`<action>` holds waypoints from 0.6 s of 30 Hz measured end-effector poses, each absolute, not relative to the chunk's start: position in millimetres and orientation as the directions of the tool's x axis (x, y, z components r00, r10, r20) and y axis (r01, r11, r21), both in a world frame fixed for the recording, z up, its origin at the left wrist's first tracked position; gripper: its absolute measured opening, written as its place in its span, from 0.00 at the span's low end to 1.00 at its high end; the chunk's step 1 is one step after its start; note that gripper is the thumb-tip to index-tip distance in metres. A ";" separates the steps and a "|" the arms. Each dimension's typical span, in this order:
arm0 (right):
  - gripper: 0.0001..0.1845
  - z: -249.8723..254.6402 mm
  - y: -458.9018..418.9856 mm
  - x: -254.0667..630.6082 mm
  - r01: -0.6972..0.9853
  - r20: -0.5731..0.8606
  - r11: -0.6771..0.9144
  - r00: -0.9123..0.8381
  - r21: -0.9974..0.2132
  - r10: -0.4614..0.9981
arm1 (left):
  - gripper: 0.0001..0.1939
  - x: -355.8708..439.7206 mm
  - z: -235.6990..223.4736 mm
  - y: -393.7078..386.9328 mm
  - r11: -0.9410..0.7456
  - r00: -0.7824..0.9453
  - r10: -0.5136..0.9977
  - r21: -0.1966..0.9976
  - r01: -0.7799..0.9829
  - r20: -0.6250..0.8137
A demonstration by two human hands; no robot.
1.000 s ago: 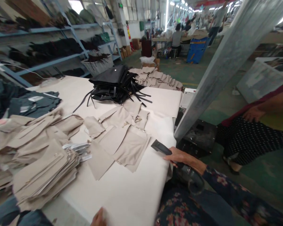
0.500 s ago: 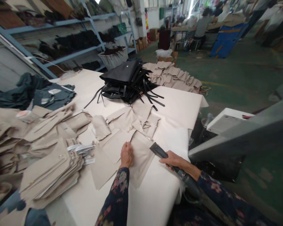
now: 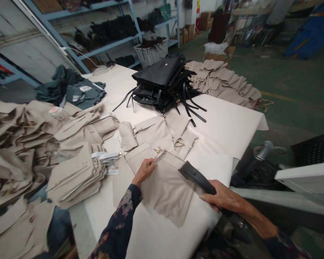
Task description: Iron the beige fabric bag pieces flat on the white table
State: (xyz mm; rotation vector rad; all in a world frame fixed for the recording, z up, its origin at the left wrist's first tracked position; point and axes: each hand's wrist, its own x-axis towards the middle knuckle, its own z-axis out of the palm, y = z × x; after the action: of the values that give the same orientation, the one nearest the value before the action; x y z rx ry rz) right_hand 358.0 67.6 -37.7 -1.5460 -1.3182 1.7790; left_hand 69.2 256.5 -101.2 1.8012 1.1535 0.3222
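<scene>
Panel of beige cloth, single, lying flat and angled across a white padded worktable, near the table's front edge and overlapping other beige pieces. Left hand, in a dark floral sleeve, rests at the panel's upper corner; its fingers are bunched together there, but whether they pinch the cloth cannot be told. Right hand has its fingers closed round a black flat-nosed hand tool, whose flat head lies across the panel's upper right part. Handling, judged by look: light, soft and limp, likely to slide on the smooth table surface and to crease easily; best taken by a corner or along an edge, with the flat of a hand keeping the rest down. Nearby: a loose beige cut piece just above the panel, with a gold-coloured metal clasp close by; a stack of beige bag parts to the left, with white tags at its end; a heap of black bags with long straps toward the far end of the table; a beige stack beyond it to the right; dark grey garments at the far left; blue metal shelving behind, holding dark goods.
</scene>
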 end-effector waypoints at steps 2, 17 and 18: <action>0.18 -27.4 72.0 349.8 0.237 -0.487 -0.428 -0.328 -0.872 0.810 | 0.20 69.0 -88.3 235.0 0.125 0.502 0.799 0.908 0.401 -0.332; 0.20 -18.3 83.7 294.3 0.221 -0.421 -0.358 -0.469 -0.907 0.777 | 0.32 73.5 -81.8 128.7 0.442 0.335 0.868 0.877 -0.186 -0.367; 0.19 -18.3 82.2 292.2 0.212 -0.421 -0.364 -0.473 -0.907 0.774 | 0.32 72.5 -80.1 124.5 0.419 0.330 0.876 0.893 -0.165 -0.351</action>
State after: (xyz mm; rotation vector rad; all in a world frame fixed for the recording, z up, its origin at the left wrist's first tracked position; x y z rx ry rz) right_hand 292.2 82.2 -18.3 -1.3079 -1.4611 1.8912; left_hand 72.5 124.5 -80.1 0.8779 0.9947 0.8097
